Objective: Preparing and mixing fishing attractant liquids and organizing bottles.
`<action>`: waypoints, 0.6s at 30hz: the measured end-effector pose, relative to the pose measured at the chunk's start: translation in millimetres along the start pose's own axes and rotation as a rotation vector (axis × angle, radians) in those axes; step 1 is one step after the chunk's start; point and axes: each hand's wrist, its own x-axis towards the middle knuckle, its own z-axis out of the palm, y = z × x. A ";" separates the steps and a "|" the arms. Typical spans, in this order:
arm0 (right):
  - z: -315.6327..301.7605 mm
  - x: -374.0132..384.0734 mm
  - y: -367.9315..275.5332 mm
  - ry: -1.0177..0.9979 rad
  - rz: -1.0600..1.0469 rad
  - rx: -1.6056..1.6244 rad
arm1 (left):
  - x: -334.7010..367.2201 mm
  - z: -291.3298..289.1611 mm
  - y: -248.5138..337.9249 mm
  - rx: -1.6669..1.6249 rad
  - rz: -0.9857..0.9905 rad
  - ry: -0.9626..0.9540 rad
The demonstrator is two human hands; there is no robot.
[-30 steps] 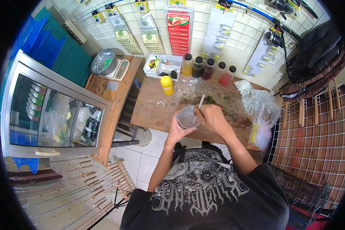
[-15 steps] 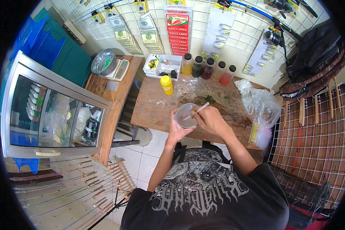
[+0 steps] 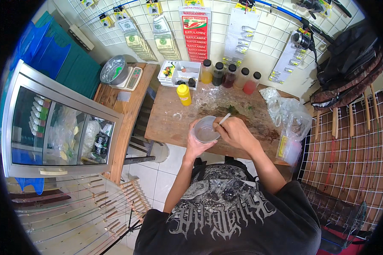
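Translucent cup [image 3: 206,135] is held over the near edge of a wooden desk [image 3: 166,123], its mouth turned upward, with the left grip [image 3: 195,146] curled around its side and spread to the cup's width. By the right grip [image 3: 235,132], its fingers drawn closed, a pale stick [image 3: 226,118] is pinched and slanted down into the cup. Just beyond, green bits [image 3: 232,109] are scattered across the desk, and a yellow bottle [image 3: 184,95] is stood upright near a white compartment tray [image 3: 168,82]. Beside the tray, five dark-lidded jars [image 3: 230,80] are lined up before the wall [image 3: 261,63], where packets [image 3: 195,40] are hung. Plastic bags [image 3: 273,104] are heaped at the desk's right end. Farther left, a grey bowl [image 3: 108,73] is set on a scale [image 3: 132,83].
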 end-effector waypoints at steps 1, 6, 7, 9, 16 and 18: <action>-1.2 0.1 0.9 0.018 0.005 0.016 | 0.4 0.2 0.3 0.001 0.006 0.009; 2.6 1.3 -1.4 0.083 0.020 0.013 | 1.8 1.5 3.1 -0.038 -0.024 0.001; 1.5 0.6 -5.5 0.025 0.009 0.041 | 1.4 1.1 2.0 -0.026 -0.026 -0.004; 0.2 1.2 -4.9 -0.033 -0.004 0.070 | 0.5 1.3 0.3 -0.041 -0.032 0.003; 4.5 1.5 -4.2 0.045 0.016 -0.015 | 4.0 -3.8 -7.3 0.032 -0.006 -0.028; 3.1 1.7 -3.3 0.007 0.016 0.007 | 4.7 -3.3 1.9 0.035 0.001 -0.026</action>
